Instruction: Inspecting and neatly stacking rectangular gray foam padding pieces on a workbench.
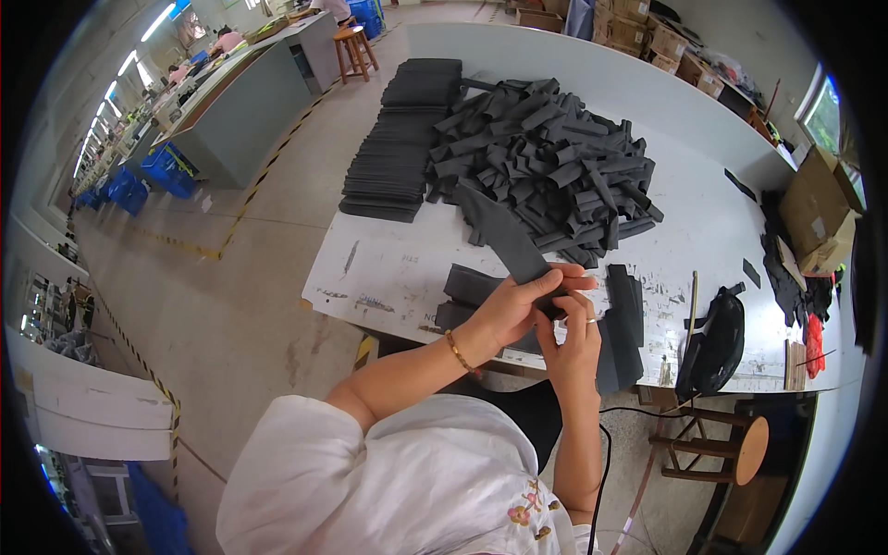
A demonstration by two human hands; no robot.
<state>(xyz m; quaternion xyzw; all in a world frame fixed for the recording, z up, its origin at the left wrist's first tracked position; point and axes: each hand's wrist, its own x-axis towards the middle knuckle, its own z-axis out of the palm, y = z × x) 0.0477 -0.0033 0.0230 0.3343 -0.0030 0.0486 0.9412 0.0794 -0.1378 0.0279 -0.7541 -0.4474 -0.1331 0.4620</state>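
Note:
A long dark grey strip [504, 231], fabric-like and flat, slants up and away from my hands above the near side of the white table [370, 264]. My left hand [507, 310] is closed around its lower part, thumb on top. At the strip's near end, my right hand [573, 344] pinches with bent fingers; the exact grip there is partly hidden. Under and beside my hands lie more flat dark pieces [470, 285] on the left and a dark stack [625, 324] on the right, reaching the table's near edge.
Beyond my hands rises a loose heap of dark strips [555, 166], with neat stacks [393, 139] to its left. A black plastic bag [717, 342] lies at the table's right. A cardboard box [819, 213] stands far right, and a wooden stool [749, 450] is below the edge.

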